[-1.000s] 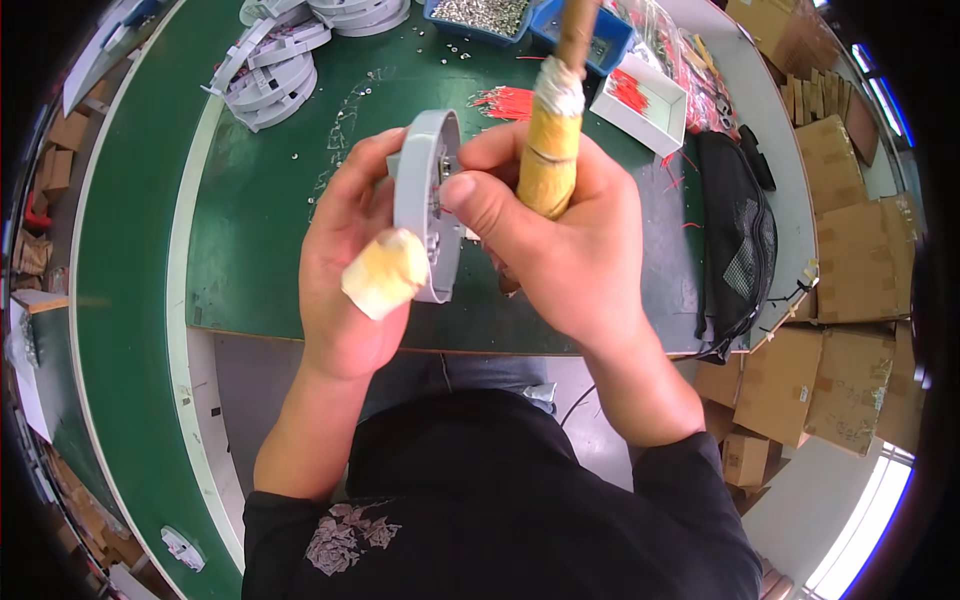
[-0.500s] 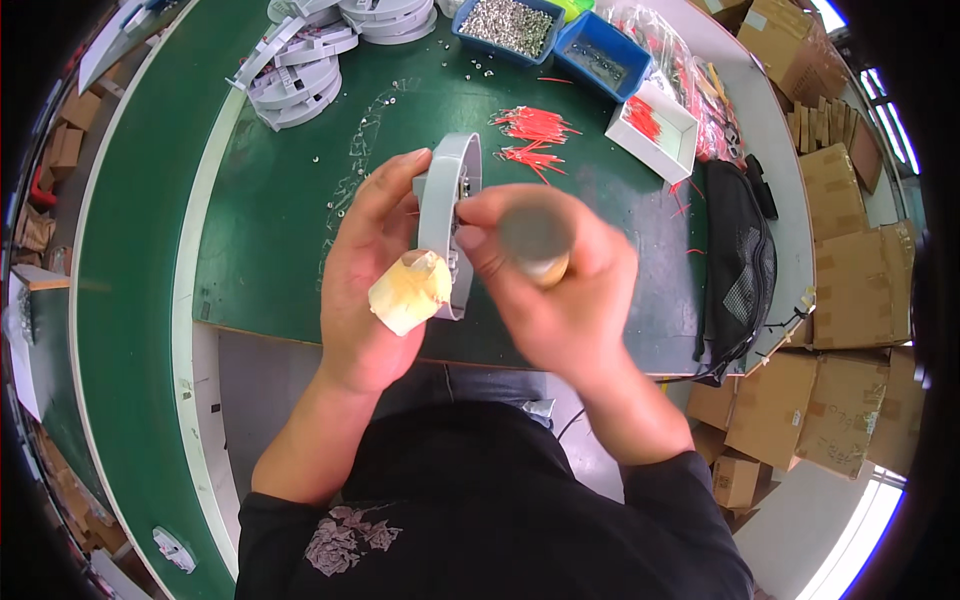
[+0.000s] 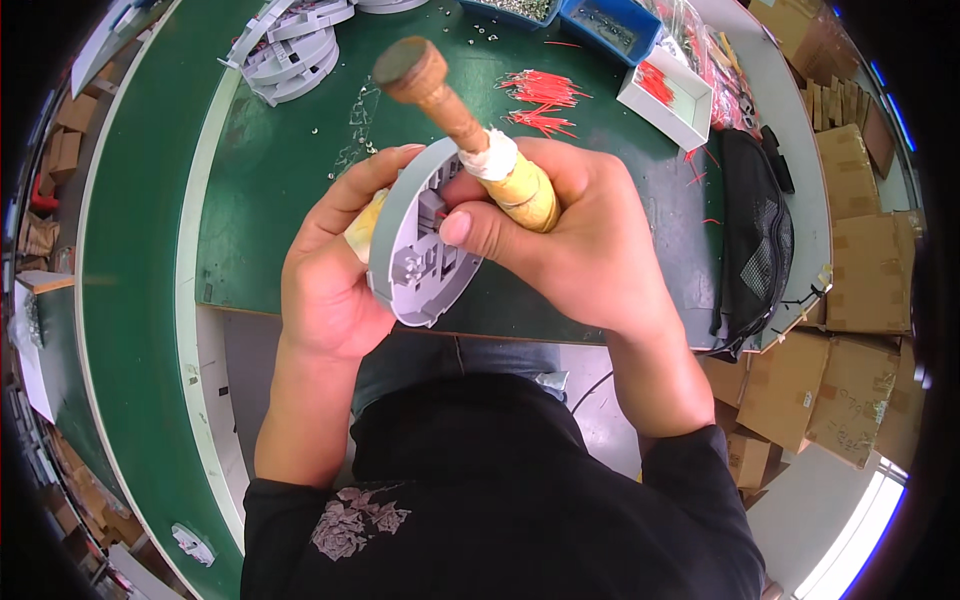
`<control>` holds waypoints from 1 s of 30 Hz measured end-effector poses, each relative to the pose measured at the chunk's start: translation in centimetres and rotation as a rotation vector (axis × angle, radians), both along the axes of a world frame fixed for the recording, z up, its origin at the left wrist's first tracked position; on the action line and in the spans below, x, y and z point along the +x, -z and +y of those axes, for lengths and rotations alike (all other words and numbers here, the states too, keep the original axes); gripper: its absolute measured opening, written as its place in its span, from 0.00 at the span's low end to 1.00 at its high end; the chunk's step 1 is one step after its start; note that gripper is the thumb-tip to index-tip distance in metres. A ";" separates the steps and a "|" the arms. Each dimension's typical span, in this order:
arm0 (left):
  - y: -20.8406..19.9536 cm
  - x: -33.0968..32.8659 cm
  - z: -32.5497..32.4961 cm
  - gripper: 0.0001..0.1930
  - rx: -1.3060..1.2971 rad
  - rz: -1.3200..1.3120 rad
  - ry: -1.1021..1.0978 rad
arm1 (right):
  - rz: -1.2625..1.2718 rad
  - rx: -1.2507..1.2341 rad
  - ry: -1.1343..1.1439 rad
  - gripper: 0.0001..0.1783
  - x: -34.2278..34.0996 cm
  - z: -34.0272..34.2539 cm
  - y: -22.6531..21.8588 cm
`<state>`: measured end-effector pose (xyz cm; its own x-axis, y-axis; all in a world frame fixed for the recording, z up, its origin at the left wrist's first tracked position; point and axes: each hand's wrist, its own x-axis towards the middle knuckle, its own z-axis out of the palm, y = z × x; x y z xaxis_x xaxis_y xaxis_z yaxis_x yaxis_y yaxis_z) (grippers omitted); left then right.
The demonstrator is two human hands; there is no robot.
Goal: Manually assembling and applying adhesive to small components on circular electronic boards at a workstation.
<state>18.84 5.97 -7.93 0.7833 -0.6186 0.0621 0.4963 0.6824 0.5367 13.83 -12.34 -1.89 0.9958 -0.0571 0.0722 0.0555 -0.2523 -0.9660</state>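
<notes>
A round grey plastic housing [image 3: 425, 250] stands on edge between my hands, its ribbed inner side facing right. My left hand [image 3: 330, 270] is closed around its outer side. Something wrapped in yellow-white [image 3: 365, 228] shows at the left thumb, partly hidden behind the housing. My right hand [image 3: 590, 230] grips a hammer-like tool [image 3: 525, 190] by its yellow-taped handle. Its brown shaft and round brown head point up and left, above the housing. The right thumb and a fingertip reach to the inside of the housing; whether they pinch a small part cannot be seen.
Grey housings [image 3: 295, 60] are stacked at the far left of the green table [image 3: 270, 210]. Red-sleeved wire pieces [image 3: 540, 90] lie beyond my hands. Blue bins [image 3: 610, 30] of small metal parts and a white box [image 3: 680, 105] stand behind. A black mesh bag [image 3: 755, 240] lies at right.
The housing has turned and tilted, so more of its inner side shows. The tool has swung from nearly end-on to slanting up and left. The right thumb remains by the housing's inside.
</notes>
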 end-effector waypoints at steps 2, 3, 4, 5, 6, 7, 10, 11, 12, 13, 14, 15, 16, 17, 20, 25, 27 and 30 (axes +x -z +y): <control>0.2 -0.1 0.1 0.21 0.028 -0.031 -0.009 | 0.002 -0.015 -0.013 0.13 0.0 0.0 0.0; 0.4 -0.1 0.0 0.20 0.042 -0.046 -0.013 | 0.029 -0.033 -0.012 0.13 -0.1 0.1 -0.2; 0.6 -0.2 0.0 0.20 0.045 -0.041 -0.010 | 0.056 -0.051 -0.010 0.13 -0.1 0.1 -0.5; 1.0 -0.4 -0.1 0.20 0.091 -0.145 -0.104 | 0.084 -0.069 -0.009 0.13 -0.1 0.2 -0.6; 1.3 -0.6 -0.2 0.20 0.140 -0.248 -0.197 | 0.091 -0.065 -0.007 0.13 -0.1 0.3 -0.8; 1.4 -0.8 -0.3 0.20 0.188 -0.351 -0.289 | 0.107 -0.088 -0.006 0.12 0.0 0.5 -1.0; 1.3 -1.5 -0.8 0.20 0.170 -0.234 -0.321 | 0.144 -0.132 -0.004 0.11 0.1 0.5 -0.9; 1.1 -1.6 -0.9 0.20 0.159 -0.182 -0.344 | 0.155 -0.099 -0.021 0.10 0.3 0.5 -0.7; 1.0 -1.7 -1.0 0.20 0.163 -0.182 -0.346 | 0.166 -0.066 -0.038 0.09 0.5 0.4 -0.4; 1.0 -1.8 -1.0 0.20 0.141 -0.128 -0.342 | 0.176 -0.033 -0.057 0.09 0.7 0.4 -0.3; 0.9 -1.8 -1.1 0.20 0.119 -0.074 -0.339 | 0.176 -0.030 -0.061 0.09 0.8 0.4 -0.4; 0.8 -1.7 -1.0 0.20 0.096 -0.021 -0.337 | 0.196 -0.034 -0.030 0.11 0.9 0.2 -0.8; 0.6 -1.8 -0.7 0.20 0.100 -0.022 -0.344 | 0.214 -0.038 0.000 0.13 1.0 0.0 -1.3; 0.2 -1.8 -0.3 0.19 0.123 -0.061 -0.366 | 0.232 -0.042 0.029 0.16 1.0 -0.3 -1.6; 0.3 -0.1 1.9 0.17 0.416 -0.376 -0.568 | 0.196 -0.286 0.105 0.16 0.9 -1.9 -1.8; -0.2 9.9 17.8 0.17 1.848 -1.030 -0.986 | 0.197 -0.693 0.299 0.13 1.9 -8.5 0.1; 2.0 13.7 27.7 0.15 2.181 -1.016 -1.004 | 0.176 -0.812 0.283 0.15 2.9 -9.7 1.2; 4.1 16.5 33.7 0.15 2.577 -0.762 -0.809 | 0.112 -0.834 0.258 0.14 3.8 -9.4 2.1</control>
<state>35.32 39.69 -11.99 0.9293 0.1619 0.3321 0.1779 -0.9839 -0.0184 17.63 -21.78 -3.98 0.9628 -0.2536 0.0932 -0.1848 -0.8697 -0.4577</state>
